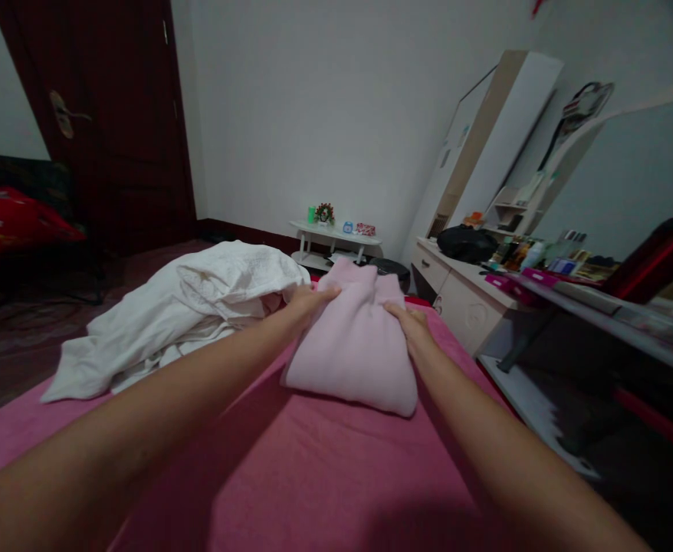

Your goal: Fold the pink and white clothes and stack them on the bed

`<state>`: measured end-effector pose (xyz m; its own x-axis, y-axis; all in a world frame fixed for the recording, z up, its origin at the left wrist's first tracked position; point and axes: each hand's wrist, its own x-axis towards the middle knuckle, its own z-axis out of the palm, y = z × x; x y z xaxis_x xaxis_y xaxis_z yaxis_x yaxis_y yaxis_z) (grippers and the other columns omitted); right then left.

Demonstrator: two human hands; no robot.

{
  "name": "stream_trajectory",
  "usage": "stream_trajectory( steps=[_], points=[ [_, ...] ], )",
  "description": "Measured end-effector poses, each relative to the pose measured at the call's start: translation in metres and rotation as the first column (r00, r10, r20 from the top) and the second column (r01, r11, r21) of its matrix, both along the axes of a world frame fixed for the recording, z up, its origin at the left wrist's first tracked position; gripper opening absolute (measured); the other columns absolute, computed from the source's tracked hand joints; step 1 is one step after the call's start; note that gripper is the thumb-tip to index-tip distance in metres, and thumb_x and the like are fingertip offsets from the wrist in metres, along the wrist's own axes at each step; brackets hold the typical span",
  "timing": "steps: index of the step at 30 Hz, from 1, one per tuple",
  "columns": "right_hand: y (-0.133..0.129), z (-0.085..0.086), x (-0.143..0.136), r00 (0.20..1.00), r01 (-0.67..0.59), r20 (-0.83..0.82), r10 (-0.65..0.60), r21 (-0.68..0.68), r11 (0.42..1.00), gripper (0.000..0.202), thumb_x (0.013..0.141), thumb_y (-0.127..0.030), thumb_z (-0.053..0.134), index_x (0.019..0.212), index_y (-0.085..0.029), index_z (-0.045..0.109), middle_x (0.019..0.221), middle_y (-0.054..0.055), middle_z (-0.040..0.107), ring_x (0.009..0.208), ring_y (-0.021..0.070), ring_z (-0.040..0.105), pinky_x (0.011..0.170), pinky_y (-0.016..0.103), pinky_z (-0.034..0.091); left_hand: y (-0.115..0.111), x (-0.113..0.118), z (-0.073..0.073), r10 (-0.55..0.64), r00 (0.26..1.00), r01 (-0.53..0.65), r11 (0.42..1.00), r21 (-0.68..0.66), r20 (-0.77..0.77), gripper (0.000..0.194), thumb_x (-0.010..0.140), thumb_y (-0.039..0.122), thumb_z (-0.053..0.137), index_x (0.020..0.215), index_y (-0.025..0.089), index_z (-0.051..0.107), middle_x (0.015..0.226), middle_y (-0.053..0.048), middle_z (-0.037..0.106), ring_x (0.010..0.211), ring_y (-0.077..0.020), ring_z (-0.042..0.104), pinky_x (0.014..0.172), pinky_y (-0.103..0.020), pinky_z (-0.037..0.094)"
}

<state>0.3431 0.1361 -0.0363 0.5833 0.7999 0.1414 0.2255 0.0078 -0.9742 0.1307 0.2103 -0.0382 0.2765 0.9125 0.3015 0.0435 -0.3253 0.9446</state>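
A folded light-pink garment [355, 345] rests on the pink bed cover [290, 475], its ribbed-looking edges at the far end; its exact kind I cannot tell. My left hand [312, 297] grips the far left side, thumb on top and fingers hidden underneath. On the far right side, my right hand [408, 320] is closed on the same garment, thumb lying over the fabric. To the left of my left hand lies a crumpled heap of white cloth [198, 299], close to my left forearm.
A pale dresser [474, 307] with a black bag and bottles stands right, near a cluttered glass-topped table [612, 307]. A small white side table [336, 232] is against the far wall. Left are a chair with a red bag [18, 222] and a dark door [95, 115].
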Motion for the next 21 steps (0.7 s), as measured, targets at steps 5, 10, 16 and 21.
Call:
stream_trajectory(
  steps=[5,10,16,21],
  points=[
    [-0.018,0.071,0.005,0.958,0.035,0.23,-0.173,0.505,0.862,0.047,0.063,-0.026,0.066,0.106,-0.008,0.059,0.101,0.012,0.07,0.078,0.0151,0.063,0.068,0.025,0.048,-0.002,-0.003,0.085,-0.188,0.954,0.107,0.941,0.321,0.235,0.075,0.054,0.021,0.079,0.122,0.01,0.051,0.11,-0.011,0.065,0.096,-0.0225,0.063,0.085,-0.036,0.05],
    [-0.076,0.033,0.004,0.841,-0.208,0.541,-0.024,0.363,0.909,0.03,0.066,-0.023,0.065,0.094,-0.01,0.068,0.107,0.016,0.069,0.097,0.0225,0.063,0.088,0.037,0.047,-0.032,-0.037,0.053,-0.038,0.986,0.128,0.793,0.596,-0.162,0.043,0.065,0.015,0.067,0.107,0.011,0.058,0.114,-0.011,0.064,0.111,-0.0256,0.057,0.099,-0.04,0.042],
    [-0.139,-0.062,0.029,0.741,-0.463,0.497,0.452,-0.111,0.88,0.039,0.065,-0.014,0.046,0.092,-0.02,0.074,0.117,0.006,0.068,0.111,0.0224,0.061,0.102,0.045,0.042,-0.076,-0.095,-0.048,-0.094,0.794,0.412,0.809,0.418,-0.601,0.027,0.077,0.011,0.05,0.093,0.02,0.069,0.126,-0.008,0.063,0.115,-0.022,0.058,0.099,-0.035,0.044],
    [-0.116,0.0,0.023,0.848,-0.152,0.528,0.04,0.17,0.974,0.032,0.075,-0.025,0.046,0.091,-0.02,0.074,0.106,0.006,0.071,0.106,0.0229,0.062,0.102,0.045,0.041,-0.07,-0.075,0.004,0.161,0.872,0.144,0.819,0.556,-0.463,0.033,0.075,0.006,0.046,0.09,0.019,0.072,0.099,-0.005,0.072,0.096,-0.0196,0.064,0.092,-0.033,0.047]
  ],
)
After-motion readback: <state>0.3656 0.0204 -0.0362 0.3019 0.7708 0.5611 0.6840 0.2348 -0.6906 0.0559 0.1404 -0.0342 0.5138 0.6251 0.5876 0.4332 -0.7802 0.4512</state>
